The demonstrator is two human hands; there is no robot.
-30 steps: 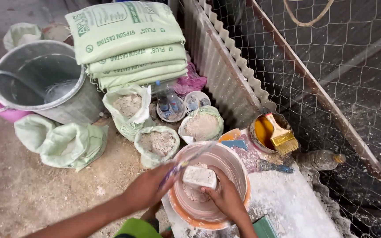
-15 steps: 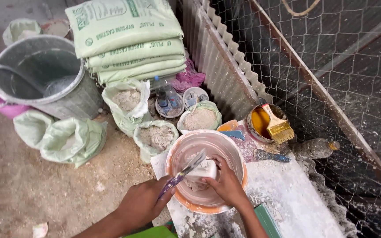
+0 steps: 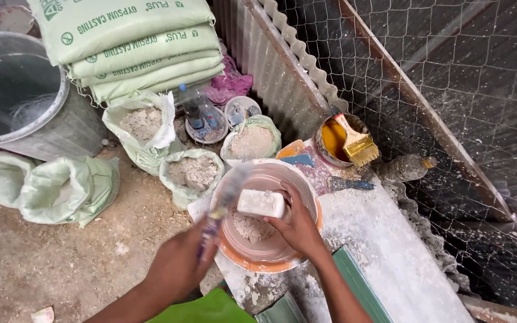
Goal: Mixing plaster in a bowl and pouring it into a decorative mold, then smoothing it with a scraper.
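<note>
My right hand [image 3: 296, 226] holds a white plaster block [image 3: 261, 203] over an orange-rimmed bowl [image 3: 246, 259] that has pale crumbs of plaster at its bottom. My left hand [image 3: 178, 266] grips a scraper-like tool [image 3: 221, 206] whose blurred blade points up toward the block's left end. The bowl stands on a white, dusty slab [image 3: 384, 251].
Stacked green-printed sacks [image 3: 133, 42] and a grey bucket [image 3: 22, 98] stand at the back left, open bags of powder [image 3: 192, 173] before them. A tin of yellow liquid with a brush [image 3: 351, 140], a small trowel [image 3: 348, 184], a bottle [image 3: 408, 167] and wire mesh lie right.
The view has shifted closer over the bowl. My left hand has swung the tool against the block, which my right hand keeps holding above the bowl.
</note>
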